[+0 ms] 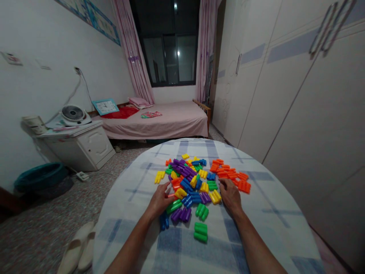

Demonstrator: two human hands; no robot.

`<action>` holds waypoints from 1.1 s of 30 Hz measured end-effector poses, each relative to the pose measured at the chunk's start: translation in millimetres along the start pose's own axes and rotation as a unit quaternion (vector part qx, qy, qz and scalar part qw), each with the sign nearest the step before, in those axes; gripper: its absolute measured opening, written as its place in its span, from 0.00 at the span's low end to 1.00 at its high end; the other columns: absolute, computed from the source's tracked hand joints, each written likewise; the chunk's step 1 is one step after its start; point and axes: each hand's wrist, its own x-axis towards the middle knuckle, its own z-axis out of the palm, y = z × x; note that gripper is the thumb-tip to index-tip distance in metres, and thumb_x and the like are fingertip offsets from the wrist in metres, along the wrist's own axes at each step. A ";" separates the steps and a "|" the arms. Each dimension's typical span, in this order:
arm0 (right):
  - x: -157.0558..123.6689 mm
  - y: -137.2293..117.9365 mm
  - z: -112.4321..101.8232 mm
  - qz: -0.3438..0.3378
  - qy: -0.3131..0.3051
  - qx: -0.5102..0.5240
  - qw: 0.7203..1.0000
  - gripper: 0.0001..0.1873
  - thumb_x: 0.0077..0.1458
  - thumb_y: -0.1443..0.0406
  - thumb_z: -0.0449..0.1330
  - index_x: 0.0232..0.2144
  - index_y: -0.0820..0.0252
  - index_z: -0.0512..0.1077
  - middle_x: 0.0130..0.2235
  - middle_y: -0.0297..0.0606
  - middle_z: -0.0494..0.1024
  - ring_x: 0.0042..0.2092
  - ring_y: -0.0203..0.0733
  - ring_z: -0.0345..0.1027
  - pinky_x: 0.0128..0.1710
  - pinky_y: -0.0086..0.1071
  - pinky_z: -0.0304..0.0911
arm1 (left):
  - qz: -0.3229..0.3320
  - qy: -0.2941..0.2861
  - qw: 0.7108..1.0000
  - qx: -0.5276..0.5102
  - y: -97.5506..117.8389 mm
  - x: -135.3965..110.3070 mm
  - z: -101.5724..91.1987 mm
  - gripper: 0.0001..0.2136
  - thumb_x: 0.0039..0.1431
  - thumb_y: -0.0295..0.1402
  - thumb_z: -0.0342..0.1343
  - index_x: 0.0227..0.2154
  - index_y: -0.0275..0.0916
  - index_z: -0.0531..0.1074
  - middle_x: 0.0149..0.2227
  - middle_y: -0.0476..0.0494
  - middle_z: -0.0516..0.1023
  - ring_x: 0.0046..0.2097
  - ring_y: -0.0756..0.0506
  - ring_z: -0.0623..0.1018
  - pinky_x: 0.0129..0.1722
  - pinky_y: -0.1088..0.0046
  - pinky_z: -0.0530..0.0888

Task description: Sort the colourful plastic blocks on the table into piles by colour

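Observation:
Colourful ribbed plastic building blocks (pixel 187 185) lie in a mixed pile on the round table, in purple, blue, yellow, green and orange. At the pile's left edge, my left hand (pixel 160 198) has its thumb and fingers closed around an orange block (pixel 171 195). My right hand (pixel 231 195) rests at the pile's right side, fingers bent and slightly apart, holding nothing that I can see. It is beside a yellow block (pixel 215 196) and just below a separate group of orange blocks (pixel 228 172). Green blocks (pixel 200 232) lie nearest to me.
A blue-and-white checked cloth (pixel 137 228) covers the table. Beyond it stands a bed (pixel 171 123) under a dark window. A white cabinet (pixel 94 146) with a fan (pixel 74 114) is at left, above a teal basin (pixel 41 177). Wardrobes (pixel 313 125) line the right.

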 end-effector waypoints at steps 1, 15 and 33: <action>0.1 0.5 0.3 -0.001 -0.001 -0.001 1.000 0.15 0.51 0.65 0.48 0.39 0.59 0.70 0.40 0.39 0.74 0.43 0.41 0.67 0.44 0.35 0.61 | 0.007 0.002 1.000 -0.004 2.2 5.8 4.7 0.30 0.47 0.34 0.53 0.56 0.33 0.60 0.48 0.37 0.68 0.36 0.46 0.73 0.40 0.68 0.70; -1.5 -6.7 -3.3 -0.002 -0.014 0.008 1.000 0.15 0.53 0.65 0.47 0.39 0.60 0.70 0.40 0.39 0.74 0.43 0.41 0.66 0.45 0.36 0.60 | -0.021 -0.089 0.977 -0.194 44.9 57.0 24.6 0.28 0.38 0.25 0.56 0.49 0.33 0.68 0.44 0.40 0.75 0.43 0.43 0.73 0.46 0.67 0.68; -1.5 -10.8 -5.7 0.008 -0.028 0.011 1.000 0.16 0.52 0.65 0.47 0.39 0.59 0.71 0.40 0.39 0.74 0.44 0.41 0.66 0.46 0.36 0.59 | -0.009 0.041 0.959 -0.280 36.7 17.0 30.4 0.17 0.48 0.39 0.56 0.39 0.34 0.73 0.38 0.40 0.77 0.38 0.45 0.76 0.35 0.70 0.72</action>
